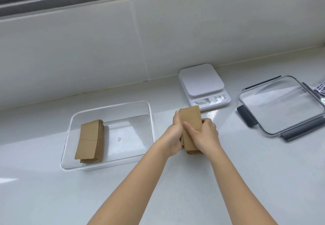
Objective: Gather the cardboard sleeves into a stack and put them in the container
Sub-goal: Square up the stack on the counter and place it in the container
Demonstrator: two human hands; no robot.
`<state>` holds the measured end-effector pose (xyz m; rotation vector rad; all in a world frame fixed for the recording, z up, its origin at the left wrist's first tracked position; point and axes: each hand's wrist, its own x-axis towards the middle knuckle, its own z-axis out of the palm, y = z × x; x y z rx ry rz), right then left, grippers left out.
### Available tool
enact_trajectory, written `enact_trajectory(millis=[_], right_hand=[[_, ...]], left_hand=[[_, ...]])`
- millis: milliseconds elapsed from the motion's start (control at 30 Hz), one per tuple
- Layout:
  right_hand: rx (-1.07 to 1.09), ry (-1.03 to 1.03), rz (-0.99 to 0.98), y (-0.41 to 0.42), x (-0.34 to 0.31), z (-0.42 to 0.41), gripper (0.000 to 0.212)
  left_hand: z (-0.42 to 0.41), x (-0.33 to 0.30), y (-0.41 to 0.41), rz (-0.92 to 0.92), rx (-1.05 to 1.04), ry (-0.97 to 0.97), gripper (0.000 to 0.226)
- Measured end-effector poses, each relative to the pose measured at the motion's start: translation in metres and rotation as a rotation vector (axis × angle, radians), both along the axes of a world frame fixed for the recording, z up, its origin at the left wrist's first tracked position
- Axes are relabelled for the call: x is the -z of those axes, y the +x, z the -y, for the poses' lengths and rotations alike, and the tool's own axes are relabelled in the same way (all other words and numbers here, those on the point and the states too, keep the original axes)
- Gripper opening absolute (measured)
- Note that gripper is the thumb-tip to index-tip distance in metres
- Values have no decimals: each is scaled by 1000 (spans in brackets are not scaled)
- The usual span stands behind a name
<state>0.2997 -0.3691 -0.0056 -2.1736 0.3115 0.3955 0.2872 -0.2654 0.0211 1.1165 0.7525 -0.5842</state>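
A stack of brown cardboard sleeves (191, 117) stands between both hands just right of the clear plastic container (151, 119), its lower end at the counter. My left hand (174, 135) grips its left edge and my right hand (204, 135) wraps over its front and right side. Another stack of cardboard sleeves (90, 140) lies flat inside the container, against its left wall. The container's right half holds nothing.
A white kitchen scale (202, 82) sits behind the hands. The container's clear lid (281, 103) with grey clips lies to the right on the pale counter. A striped cloth (321, 88) peeks in at the right edge. A wall and window sill rise behind.
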Motion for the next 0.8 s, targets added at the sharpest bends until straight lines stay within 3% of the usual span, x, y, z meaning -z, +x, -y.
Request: enact_trajectory(millis=[233,400,567,700,800], right_hand=[[7,28,-105,-13,-3,10,109],[-21,21,-120,-34,-10,13,89],[-104,61,-69,-69,-22,20,84],[-206,17,38,-105,-37,22,84],[-331,27,127,-130,-53,13,81]], left_hand=[[-3,-6,-14,-6,64,-9,81],[3,-9,-35,-9,98,1,81],[-5,7,-73,66,122,-200,81],[-24,5,-120,237,244,-185,55],[-48,-5,-156,407,297,-156,52]])
